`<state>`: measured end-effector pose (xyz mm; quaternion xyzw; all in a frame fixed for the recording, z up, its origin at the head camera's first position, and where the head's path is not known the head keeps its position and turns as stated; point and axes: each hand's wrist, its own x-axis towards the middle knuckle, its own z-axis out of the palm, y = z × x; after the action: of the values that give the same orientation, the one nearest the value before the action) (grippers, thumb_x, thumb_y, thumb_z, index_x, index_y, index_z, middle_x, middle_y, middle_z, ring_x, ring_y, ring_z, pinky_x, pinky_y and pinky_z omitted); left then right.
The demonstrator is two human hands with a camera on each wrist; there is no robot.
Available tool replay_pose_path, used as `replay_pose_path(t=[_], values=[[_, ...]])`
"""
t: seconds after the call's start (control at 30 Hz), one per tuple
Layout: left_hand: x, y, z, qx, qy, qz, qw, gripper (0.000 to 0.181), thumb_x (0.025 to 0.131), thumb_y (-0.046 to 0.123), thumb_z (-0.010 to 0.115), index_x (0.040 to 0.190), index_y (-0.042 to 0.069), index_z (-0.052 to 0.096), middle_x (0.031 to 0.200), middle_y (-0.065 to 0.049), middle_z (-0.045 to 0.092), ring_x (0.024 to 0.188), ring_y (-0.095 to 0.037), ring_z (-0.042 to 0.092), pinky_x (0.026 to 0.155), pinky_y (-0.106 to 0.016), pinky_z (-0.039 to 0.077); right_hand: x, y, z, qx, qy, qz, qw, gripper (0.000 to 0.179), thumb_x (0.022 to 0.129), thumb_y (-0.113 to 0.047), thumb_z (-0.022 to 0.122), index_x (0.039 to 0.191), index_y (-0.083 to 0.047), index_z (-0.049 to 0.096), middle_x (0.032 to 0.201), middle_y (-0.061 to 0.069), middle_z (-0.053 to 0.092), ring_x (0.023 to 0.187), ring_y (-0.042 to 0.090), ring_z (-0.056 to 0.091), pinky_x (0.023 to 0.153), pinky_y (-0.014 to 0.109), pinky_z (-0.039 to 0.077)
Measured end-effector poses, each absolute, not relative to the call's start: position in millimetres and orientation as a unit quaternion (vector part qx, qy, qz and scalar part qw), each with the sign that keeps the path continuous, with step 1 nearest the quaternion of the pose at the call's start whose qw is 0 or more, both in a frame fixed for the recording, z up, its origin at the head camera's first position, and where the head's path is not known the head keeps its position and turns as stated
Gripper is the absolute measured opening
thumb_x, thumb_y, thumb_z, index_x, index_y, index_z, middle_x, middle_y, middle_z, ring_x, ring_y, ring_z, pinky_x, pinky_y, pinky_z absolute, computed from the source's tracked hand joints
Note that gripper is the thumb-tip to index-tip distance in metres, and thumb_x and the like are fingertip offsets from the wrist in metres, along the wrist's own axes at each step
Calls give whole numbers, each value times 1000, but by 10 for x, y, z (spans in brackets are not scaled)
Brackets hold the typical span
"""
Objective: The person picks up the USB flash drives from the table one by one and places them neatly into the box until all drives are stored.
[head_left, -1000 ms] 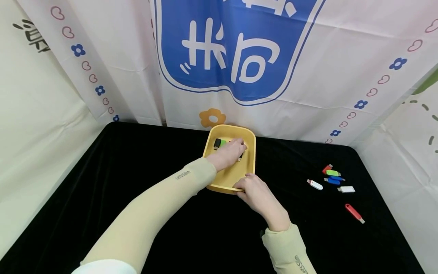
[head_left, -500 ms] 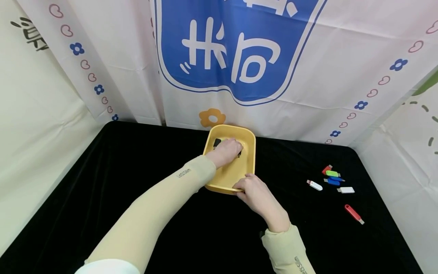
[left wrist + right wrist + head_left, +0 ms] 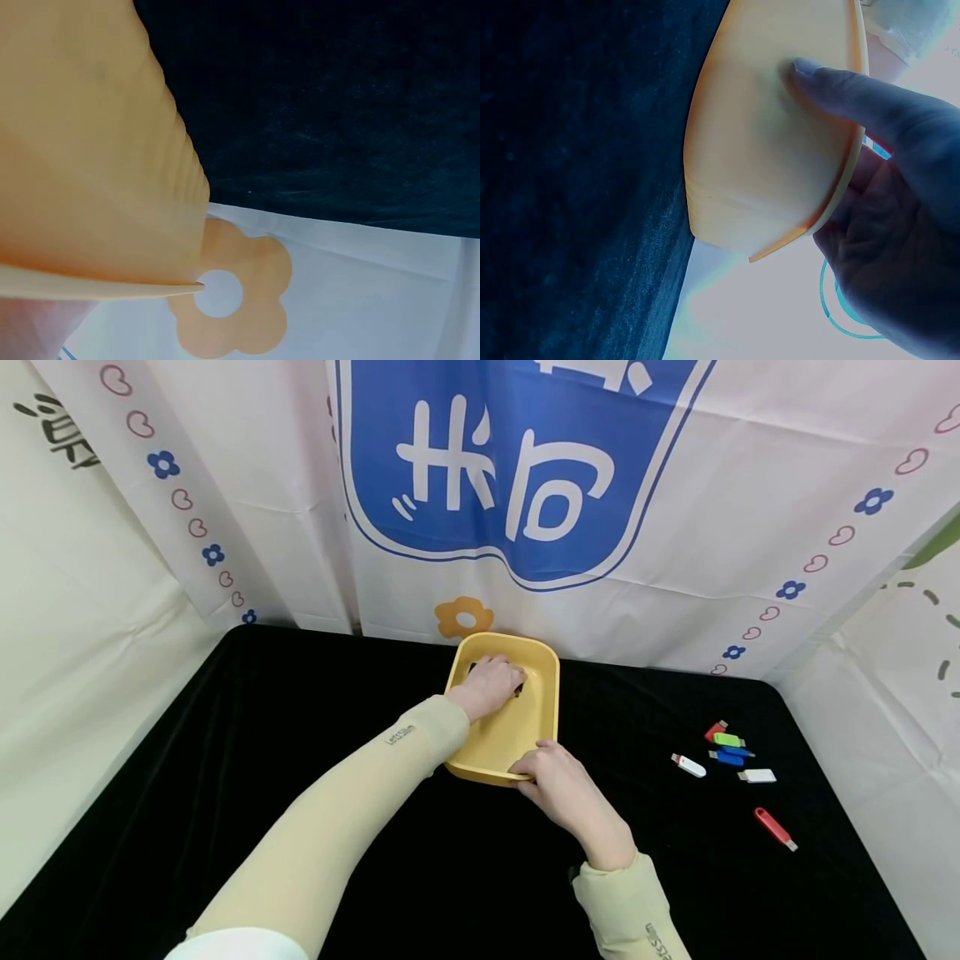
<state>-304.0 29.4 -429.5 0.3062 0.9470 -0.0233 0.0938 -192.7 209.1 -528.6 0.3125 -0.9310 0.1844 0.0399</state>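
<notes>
A yellow plastic bin stands near the back of the black table, with USB flash drives inside. My left hand reaches down into its far part and covers most of them. A dark USB flash drive shows just beside the fingers; the fingertips themselves are hidden. In the left wrist view the bin's outer wall blocks most of that hand. My right hand grips the bin's near right corner. Seen from the right wrist, its thumb presses the outside of the wall while the fingers go over the rim.
To the right on the black tablecloth lie several USB flash drives: a white one, another white one, a long red one, plus a green one clustered with red and blue ones. A printed curtain hangs right behind the bin.
My left hand has shifted slightly left and away from me inside the bin, and now covers the green flash drive seen earlier. My right hand keeps its grip on the corner.
</notes>
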Motion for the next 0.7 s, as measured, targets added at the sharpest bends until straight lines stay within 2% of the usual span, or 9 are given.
replay_pose_path(t=[0.23, 0.53, 0.7], values=[[-3020, 261, -4281, 301, 950, -14, 83, 43, 125, 7, 51, 161, 13, 72, 171, -5, 69, 160, -35, 59, 138, -53, 45, -1918, 2090, -5274, 311, -931, 188, 34, 30, 98, -13, 97, 84, -35, 84, 87, -24, 81, 81, -4, 69, 116, 38, 61], [-3029, 248, -4270, 298, 951, -2, 84, 38, 123, 7, 54, 155, 12, 76, 166, -7, 72, 155, -35, 61, 133, -54, 48, -1923, 2090, -5297, 318, -930, 180, 47, 30, 97, -14, 98, 83, -35, 82, 85, -24, 80, 81, -3, 69, 117, 37, 60], [-3036, 243, -4261, 295, 951, -6, 91, 35, 123, 8, 55, 149, 11, 77, 165, -8, 73, 153, -35, 62, 132, -53, 49, -1923, 2100, -5303, 308, -933, 184, 43, 29, 97, -15, 99, 85, -37, 84, 87, -26, 80, 85, 0, 65, 97, 31, 60]])
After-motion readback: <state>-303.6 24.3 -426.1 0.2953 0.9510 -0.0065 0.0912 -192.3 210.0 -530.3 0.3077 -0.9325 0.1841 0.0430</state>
